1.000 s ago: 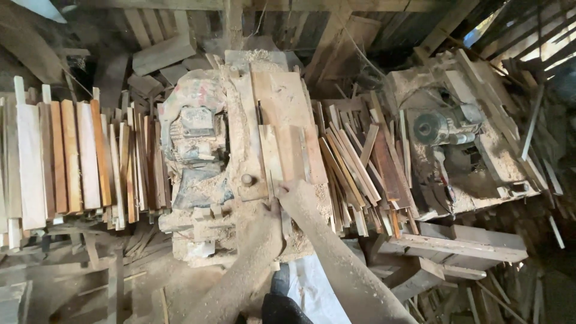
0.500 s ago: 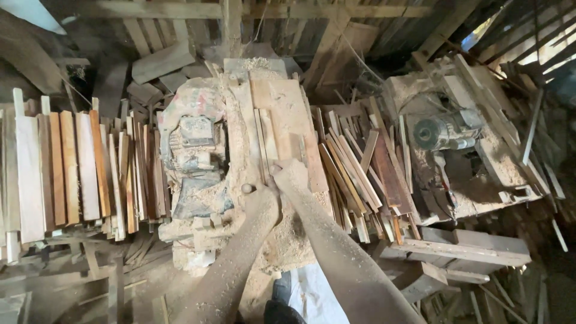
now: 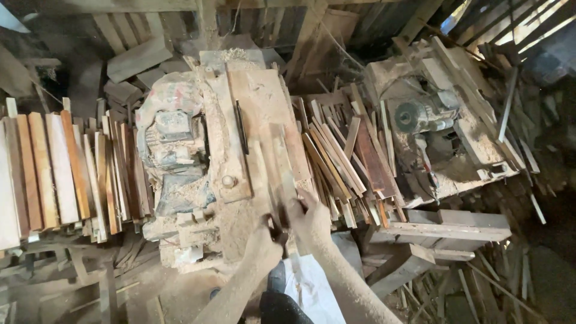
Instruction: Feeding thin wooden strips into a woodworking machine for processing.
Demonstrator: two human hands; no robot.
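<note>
Left hand: at the near edge of the saw table, fingers curled and pressed together round the near end of a wooden strip; dusted with sawdust.
Right hand: just beside the left, touching the same strip from the right; fingers bent and closed over it, thumb side hidden.
Wooden strip: narrow, pale, lying lengthwise on the saw table right of the blade slot, its near end between both hands.
Saw table: worn wooden top, thick with sawdust, middle of the view.
Blade slot: dark narrow line running front to back near the centre of the top.
Motor: grey block on the left edge of the saw table, covered by a dusty cloth.
Stacked slats: upright-looking rows of light and reddish boards off the left edge.
Loose offcuts: heap of thin strips off the right edge, lying crisscross.
Second machine: farther right, with a round disc, on a sawdust-caked bench.
Floor scraps: near right corner.
</note>
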